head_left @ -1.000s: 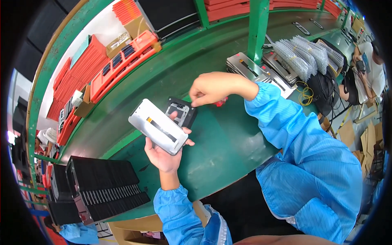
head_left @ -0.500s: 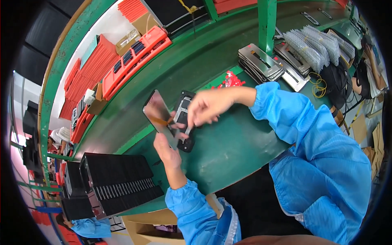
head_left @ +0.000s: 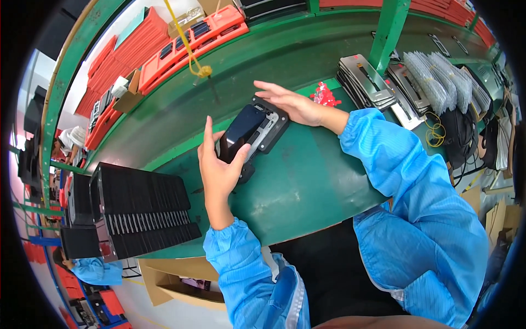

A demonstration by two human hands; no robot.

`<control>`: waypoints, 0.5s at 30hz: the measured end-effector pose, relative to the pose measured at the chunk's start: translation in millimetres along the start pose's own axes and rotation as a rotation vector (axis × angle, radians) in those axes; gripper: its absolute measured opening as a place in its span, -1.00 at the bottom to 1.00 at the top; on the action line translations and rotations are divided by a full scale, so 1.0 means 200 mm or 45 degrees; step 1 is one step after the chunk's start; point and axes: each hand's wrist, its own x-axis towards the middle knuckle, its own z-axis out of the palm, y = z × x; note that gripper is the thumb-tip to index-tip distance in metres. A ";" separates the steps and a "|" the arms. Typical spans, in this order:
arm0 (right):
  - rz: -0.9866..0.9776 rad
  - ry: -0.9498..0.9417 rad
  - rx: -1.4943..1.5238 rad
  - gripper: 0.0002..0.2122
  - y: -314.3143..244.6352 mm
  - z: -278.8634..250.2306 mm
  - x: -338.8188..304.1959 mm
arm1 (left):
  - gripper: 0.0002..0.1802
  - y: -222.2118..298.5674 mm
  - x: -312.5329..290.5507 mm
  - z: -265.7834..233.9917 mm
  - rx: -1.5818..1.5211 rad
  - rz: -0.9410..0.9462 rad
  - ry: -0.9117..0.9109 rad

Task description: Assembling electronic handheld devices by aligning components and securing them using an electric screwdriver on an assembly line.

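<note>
A dark, glossy smartphone (head_left: 243, 127) lies tilted over a black fixture (head_left: 267, 147), next to the grey metal plate (head_left: 265, 134) in the fixture. My left hand (head_left: 217, 167) grips the phone's near end, thumb on one side and fingers along the other. At the fixture's far right corner, my right hand (head_left: 296, 106) is open with its fingers stretched out. It seems to touch the fixture's edge and holds nothing I can see. The phone covers part of the fixture.
A black slotted rack (head_left: 143, 189) stands at the left. Small red pieces (head_left: 324, 94) lie beyond my right hand. Stacked metal plates (head_left: 366, 82) and bubble-wrap sleeves (head_left: 433, 82) sit far right by a green post (head_left: 388, 35). A yellow cord (head_left: 189, 44) hangs ahead.
The phone has swung from upright beside the fixture down over it. My right hand has left the phone's near end for the fixture's far corner, its fingers now straightened. The view has shifted.
</note>
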 end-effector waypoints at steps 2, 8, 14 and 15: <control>-0.014 -0.001 -0.038 -0.37 0.01 0.02 0.00 | 0.07 0.00 0.00 0.01 -0.021 0.007 -0.024; -0.032 0.029 -0.074 -0.46 0.07 -0.02 0.05 | 0.04 0.02 0.04 0.10 0.275 0.205 -0.003; 0.074 0.037 -0.439 -0.50 0.02 -0.07 0.08 | 0.02 0.03 0.06 0.14 0.318 0.228 -0.012; 0.080 0.042 -0.464 -0.48 0.02 -0.08 0.08 | 0.03 0.03 0.06 0.14 0.334 0.251 -0.006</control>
